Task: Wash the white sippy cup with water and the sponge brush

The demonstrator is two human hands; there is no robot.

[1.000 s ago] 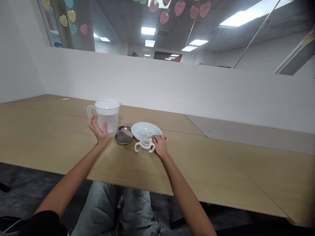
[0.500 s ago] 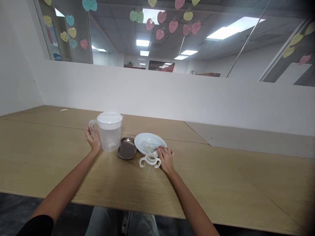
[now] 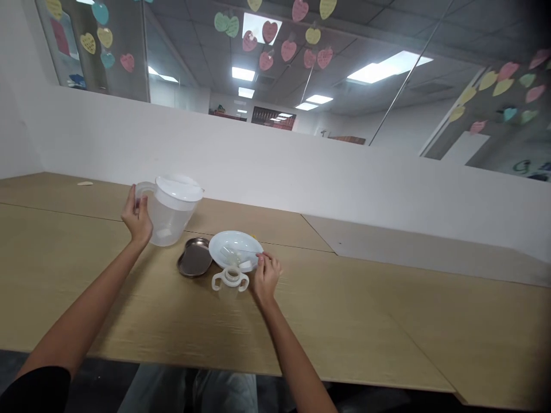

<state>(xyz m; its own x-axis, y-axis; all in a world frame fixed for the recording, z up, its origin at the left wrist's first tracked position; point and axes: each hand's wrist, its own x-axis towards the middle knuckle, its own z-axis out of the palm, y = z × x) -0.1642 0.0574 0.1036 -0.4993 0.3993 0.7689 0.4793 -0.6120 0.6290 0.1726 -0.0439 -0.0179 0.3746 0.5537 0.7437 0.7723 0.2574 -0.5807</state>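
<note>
A right hand (image 3: 266, 280) is pinching its fingers together at the rim of a plate (image 3: 216, 252), beside a two-handled cup (image 3: 230, 281) near the front edge of the tabletop (image 3: 365, 321), while a left hand (image 3: 136, 218) is clamping its fingers on the handle of a tilted, lidded pitcher (image 3: 172, 218), just past a metal tray (image 3: 193, 258).

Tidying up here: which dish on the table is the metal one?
The dark oval metal tray, empty, left of the round white plate, which is pale and holds small pieces.

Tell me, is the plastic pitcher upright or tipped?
Tipped: the plastic pitcher leans sideways, its lid slanting, with the left hand at its handle.
</note>
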